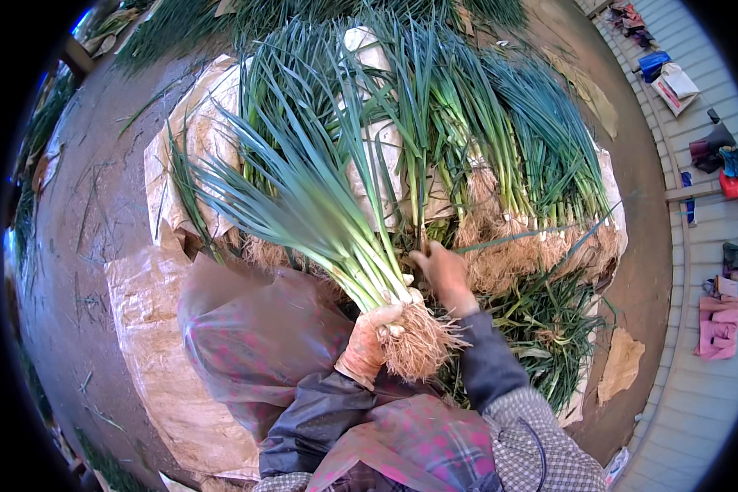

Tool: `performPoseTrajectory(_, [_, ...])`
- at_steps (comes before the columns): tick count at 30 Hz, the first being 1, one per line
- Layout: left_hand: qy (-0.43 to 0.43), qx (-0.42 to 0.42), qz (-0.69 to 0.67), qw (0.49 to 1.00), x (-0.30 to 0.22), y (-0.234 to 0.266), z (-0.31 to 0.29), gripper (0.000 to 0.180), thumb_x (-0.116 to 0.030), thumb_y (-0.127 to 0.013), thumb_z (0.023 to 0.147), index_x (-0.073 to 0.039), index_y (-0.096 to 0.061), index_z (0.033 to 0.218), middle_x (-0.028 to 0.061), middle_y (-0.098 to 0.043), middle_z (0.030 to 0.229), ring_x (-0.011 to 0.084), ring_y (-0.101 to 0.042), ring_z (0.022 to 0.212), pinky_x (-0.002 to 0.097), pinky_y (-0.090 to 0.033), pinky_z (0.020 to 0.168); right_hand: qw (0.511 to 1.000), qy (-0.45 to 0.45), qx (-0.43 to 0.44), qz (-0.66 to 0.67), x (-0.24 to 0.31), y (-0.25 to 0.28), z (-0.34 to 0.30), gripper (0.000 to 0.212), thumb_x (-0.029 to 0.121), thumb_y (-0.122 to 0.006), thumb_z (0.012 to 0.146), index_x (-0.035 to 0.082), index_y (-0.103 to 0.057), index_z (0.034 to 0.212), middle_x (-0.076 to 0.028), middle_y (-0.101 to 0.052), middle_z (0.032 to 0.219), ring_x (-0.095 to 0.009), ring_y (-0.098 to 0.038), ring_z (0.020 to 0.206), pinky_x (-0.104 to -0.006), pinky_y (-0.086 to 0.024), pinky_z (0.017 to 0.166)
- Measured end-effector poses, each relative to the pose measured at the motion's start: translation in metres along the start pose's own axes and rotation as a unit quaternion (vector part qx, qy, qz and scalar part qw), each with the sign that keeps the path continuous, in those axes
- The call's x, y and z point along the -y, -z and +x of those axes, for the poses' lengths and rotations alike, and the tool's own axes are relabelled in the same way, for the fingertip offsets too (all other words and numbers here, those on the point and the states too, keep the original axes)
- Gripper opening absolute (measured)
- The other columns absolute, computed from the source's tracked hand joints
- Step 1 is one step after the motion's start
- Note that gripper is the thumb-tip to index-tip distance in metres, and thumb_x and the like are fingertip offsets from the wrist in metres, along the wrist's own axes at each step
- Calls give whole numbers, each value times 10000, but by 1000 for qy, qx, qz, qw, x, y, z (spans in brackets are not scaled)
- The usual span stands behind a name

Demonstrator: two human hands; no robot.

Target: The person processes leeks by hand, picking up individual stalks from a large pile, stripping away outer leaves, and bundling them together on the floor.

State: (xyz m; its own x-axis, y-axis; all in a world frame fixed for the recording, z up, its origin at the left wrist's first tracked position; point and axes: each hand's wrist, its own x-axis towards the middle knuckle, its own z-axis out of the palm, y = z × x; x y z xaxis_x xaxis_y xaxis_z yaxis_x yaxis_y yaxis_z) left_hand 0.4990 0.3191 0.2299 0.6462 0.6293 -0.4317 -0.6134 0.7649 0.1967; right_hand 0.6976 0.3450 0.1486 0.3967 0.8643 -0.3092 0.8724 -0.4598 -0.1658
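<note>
My left hand [362, 351], in an orange-stained glove, is closed around the white lower ends of a thick bunch of green garlic [336, 238]. Its long flat leaves fan toward the upper left, and its tangled tan roots [418, 344] hang out past my fist. Just right of that bunch, my bare right hand [444, 275] pinches the lower end of a thin green garlic stalk [422, 228] between thumb and fingers. More green garlic [549, 180] lies in rows beyond and to the right, roots toward me. Part of the stalk at my right fingertips is hidden.
Loose green trimmings [541, 328] lie in a heap right of my forearm. Tan sheeting [143, 328] spreads under and left of the plants. Patterned plastic covers [254, 336] my legs. Bags and clothes, including a pink garment [718, 324], line the pale corrugated wall [705, 238].
</note>
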Motion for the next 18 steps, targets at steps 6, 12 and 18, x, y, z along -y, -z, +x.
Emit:
performPoseTrajectory(6, [-69,24,-15,997,-14,-5,1,579,-76,-591,770,-1,-425,1319,172,-590,1175,264,-616,1036,378,-524,893,846,23,268,460,7,131,-40,257,239,-556,950,7,-655,999,24,-567,702,-41,-446,555,-211,-335,487])
performPoseTrajectory(12, [7,63,-8,998,6,1,8,611,-93,-590,736,30,-424,1311,198,-601,1150,312,-560,1132,382,-427,1012,824,98,312,464,-31,76,-85,276,190,-527,940,-33,-654,1040,-21,-636,807,-107,-571,763,-260,-473,701])
performPoseTrajectory(18, [-6,64,-24,998,8,0,9,540,-80,-604,772,8,-446,1281,168,-605,1084,280,-584,1091,325,-512,879,970,-115,67,204,-92,44,-71,444,379,-496,961,2,-574,1179,-134,-686,864,-181,-653,670,-320,-519,607])
